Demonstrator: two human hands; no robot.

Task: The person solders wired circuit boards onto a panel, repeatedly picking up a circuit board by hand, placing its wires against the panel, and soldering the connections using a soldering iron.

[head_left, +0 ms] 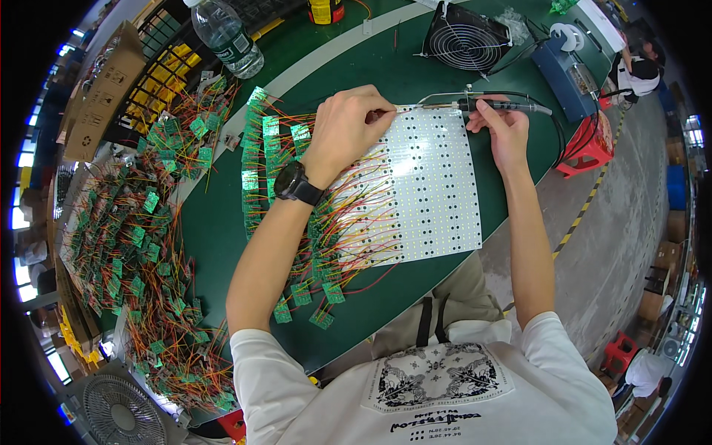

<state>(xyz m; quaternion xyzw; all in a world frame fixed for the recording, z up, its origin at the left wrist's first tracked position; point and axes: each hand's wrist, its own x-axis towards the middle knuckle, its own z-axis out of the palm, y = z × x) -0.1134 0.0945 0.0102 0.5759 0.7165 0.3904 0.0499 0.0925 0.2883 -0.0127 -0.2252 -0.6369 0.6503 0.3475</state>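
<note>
A white LED panel (434, 185) with rows of small dots and dark holes lies on the green table. Near its top edge, my left hand (352, 122) is closed in a pinch on a thin wire, mostly hidden by the fingers. Red and yellow wires (367, 215) run across the panel's left part to small green circuit boards (271, 141). My right hand (504, 130) grips a soldering iron (512, 106) with a dark handle and a thin metal feed tube (437, 94) above it. The iron's tip points left, close to my left fingertips.
A large heap of wired green boards (126, 245) covers the table's left side. Behind are a water bottle (226, 41) and a black fan (463, 41). A blue soldering station (567, 78) stands at the far right, its cable looping beside the panel. A red stool (589, 144) is beyond.
</note>
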